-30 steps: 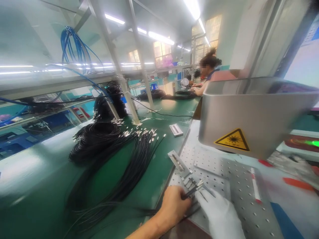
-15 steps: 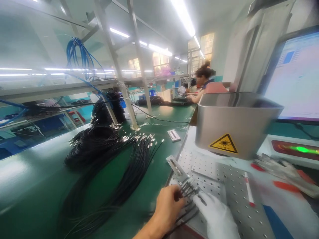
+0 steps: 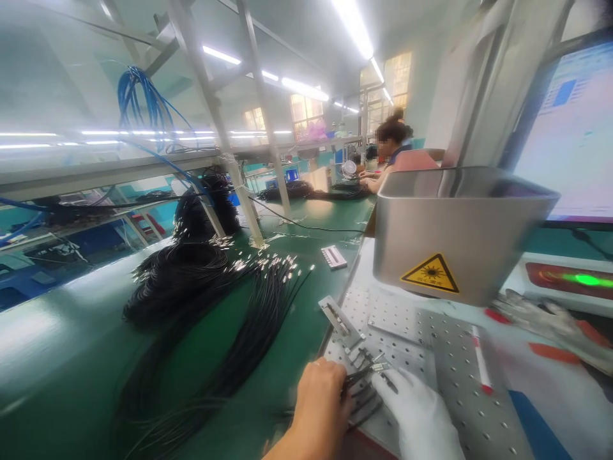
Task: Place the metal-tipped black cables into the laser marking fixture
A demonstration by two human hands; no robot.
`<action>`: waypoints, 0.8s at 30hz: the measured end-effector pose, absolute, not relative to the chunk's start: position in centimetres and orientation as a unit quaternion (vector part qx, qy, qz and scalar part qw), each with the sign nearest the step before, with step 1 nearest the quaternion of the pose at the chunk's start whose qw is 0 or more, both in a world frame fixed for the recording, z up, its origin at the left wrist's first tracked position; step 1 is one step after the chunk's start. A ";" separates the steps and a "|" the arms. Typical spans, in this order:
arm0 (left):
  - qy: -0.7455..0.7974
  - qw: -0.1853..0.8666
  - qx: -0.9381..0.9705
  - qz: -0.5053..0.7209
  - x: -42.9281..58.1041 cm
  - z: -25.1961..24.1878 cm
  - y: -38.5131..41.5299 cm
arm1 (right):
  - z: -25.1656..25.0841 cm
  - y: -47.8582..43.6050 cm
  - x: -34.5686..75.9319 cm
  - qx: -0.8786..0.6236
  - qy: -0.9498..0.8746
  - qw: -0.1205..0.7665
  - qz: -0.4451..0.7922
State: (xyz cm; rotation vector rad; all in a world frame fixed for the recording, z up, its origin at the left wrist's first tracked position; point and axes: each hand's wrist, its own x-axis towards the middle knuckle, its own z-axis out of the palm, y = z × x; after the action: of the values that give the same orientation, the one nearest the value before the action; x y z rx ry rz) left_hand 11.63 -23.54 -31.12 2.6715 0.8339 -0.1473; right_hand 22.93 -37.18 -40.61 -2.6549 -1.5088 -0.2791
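Note:
My bare left hand [image 3: 320, 404] is closed around several black cables [image 3: 357, 382], their metal-tipped ends pointing to the right. Across from it, my right hand [image 3: 417, 409] wears a white glove. Its thumb and fingers pinch the silver connectors [image 3: 379, 367] at the cable ends; the exact grip is partly hidden. Just beyond both hands, a slotted metal fixture [image 3: 341, 321] lies on the perforated metal plate [image 3: 421, 338], over its left edge. Loose cable lengths run below, between the hands.
Large bundles of black cables [image 3: 249, 332] cover the green table [image 3: 57, 358]. A slotted white block [image 3: 334, 257] lies beyond the fixture. A metal box with a laser warning sign [image 3: 460, 236] stands behind the plate. A marker [image 3: 480, 361] and gloves [image 3: 541, 319] lie right. A co-worker [image 3: 395, 150] sits beyond.
My left hand has closed more fully around the cables and dropped slightly. The cable ends have drawn together near my gloved fingers. The view has shifted a little.

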 end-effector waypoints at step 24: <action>0.330 0.340 0.880 0.001 11.8 -31.3 -23.0 | -35.7 -36.2 22.3 -0.865 -0.494 0.027 -0.085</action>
State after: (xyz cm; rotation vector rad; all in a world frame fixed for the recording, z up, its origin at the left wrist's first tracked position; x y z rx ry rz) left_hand 11.75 -23.04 -31.28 2.2913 0.8593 0.0020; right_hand 22.31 -36.19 -35.69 -2.6704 -1.5268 -0.2631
